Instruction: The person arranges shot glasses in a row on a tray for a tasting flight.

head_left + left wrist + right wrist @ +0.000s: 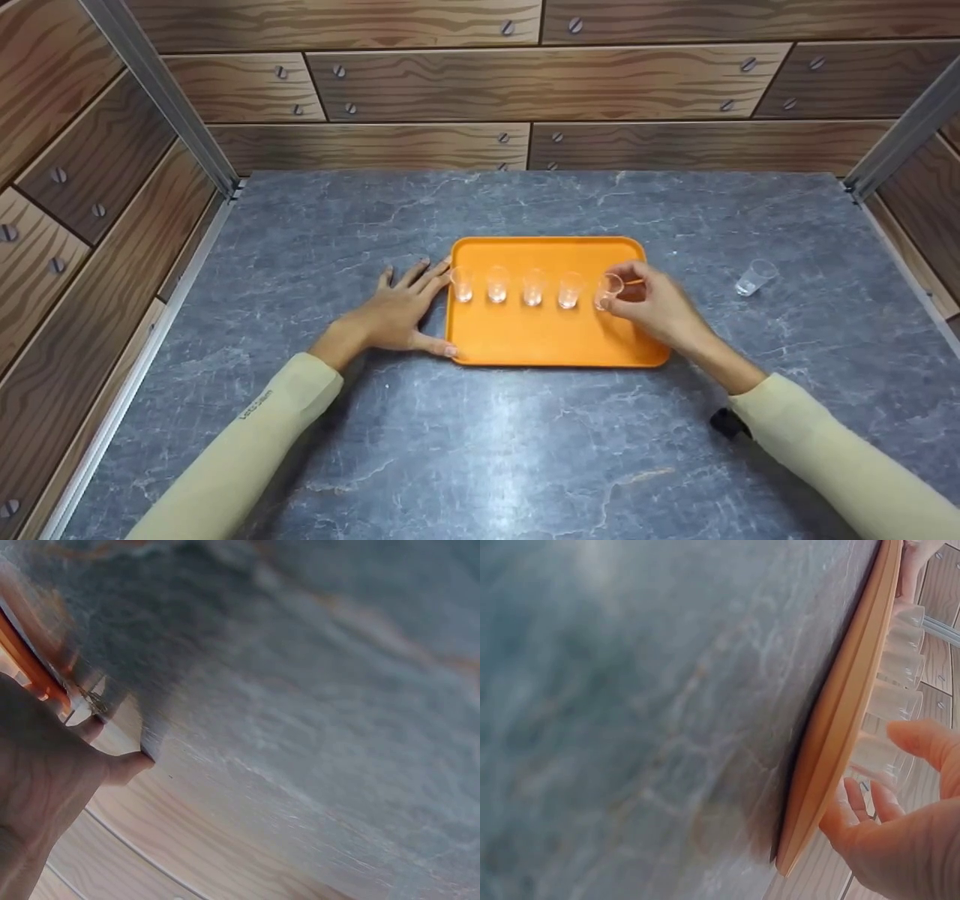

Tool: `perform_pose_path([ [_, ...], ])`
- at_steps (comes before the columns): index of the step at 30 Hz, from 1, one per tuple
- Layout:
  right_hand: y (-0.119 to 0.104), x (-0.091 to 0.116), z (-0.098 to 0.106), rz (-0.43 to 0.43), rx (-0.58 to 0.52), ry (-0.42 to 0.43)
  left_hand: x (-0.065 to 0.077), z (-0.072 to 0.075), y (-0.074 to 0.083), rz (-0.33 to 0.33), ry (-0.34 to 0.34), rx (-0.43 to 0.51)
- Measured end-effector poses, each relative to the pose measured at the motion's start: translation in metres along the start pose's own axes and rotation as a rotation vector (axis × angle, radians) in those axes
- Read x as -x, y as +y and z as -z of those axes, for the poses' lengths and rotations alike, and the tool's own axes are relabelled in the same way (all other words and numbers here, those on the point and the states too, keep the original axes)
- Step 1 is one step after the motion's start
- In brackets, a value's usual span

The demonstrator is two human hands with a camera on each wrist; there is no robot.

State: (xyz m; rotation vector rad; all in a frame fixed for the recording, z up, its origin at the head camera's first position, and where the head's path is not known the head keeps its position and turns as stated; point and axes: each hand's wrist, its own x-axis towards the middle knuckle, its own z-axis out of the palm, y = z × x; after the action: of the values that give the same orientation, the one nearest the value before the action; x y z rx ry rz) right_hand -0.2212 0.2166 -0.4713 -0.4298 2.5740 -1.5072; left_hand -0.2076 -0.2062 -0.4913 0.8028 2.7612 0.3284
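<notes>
An orange tray lies on the table, with a row of small clear cups standing across it. At the row's right end, my right hand holds one clear cup between thumb and fingers. The right wrist view shows this cup between the thumb and the fingers below. My left hand lies spread at the tray's left side, its thumb and fingertips at the rim. In the left wrist view the left hand has its fingers extended beside the orange rim.
Right of the tray, another clear cup rests on the grey marbled table. Wood-patterned panels wall the back and both sides, with metal posts at the corners. A small black object shows by the right sleeve.
</notes>
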Motion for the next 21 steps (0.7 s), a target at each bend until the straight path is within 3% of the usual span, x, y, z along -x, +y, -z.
perform_pose_path([
  [21, 0.0018, 0.0091, 0.008, -0.036, 0.02, 0.003, 0.0022, 0.0014, 0.0018, -0.022, 0.027, 0.014],
])
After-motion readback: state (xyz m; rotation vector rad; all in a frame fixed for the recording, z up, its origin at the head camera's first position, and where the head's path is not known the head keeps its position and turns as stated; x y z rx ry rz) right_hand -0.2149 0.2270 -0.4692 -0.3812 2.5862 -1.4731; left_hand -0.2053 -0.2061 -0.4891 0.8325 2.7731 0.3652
